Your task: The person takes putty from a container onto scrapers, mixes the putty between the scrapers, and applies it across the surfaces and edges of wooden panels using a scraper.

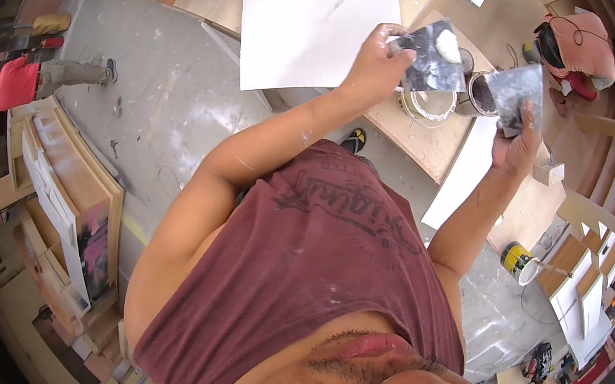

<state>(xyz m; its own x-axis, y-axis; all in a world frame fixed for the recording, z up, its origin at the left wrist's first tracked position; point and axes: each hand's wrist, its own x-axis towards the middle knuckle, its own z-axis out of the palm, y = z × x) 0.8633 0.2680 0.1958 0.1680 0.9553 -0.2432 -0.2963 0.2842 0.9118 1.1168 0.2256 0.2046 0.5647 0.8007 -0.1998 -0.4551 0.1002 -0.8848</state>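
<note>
My left hand [381, 60] grips a dark, square filling blade [421, 69] by its edge, the thumb lying on top. A lump of white putty [448, 47] sits near the blade's far corner, and white smears cover its face. To the right, my right hand [517, 144] holds a second grey filling blade [513, 91], tilted up and smeared. An open white-rimmed tub [432, 117] stands beneath the left blade, partly hidden by it. Between the two blades is an open dark tin [480, 98], and a smaller can [466, 61] shows behind it.
The containers stand on a wooden board [415, 142]. A white panel [298, 28] lies at the far left of it. One person [15, 83] stands at the left, another [579, 49] bends at the far right. A yellow-black bucket [519, 263] and stacked panels [67, 191] stand at the sides.
</note>
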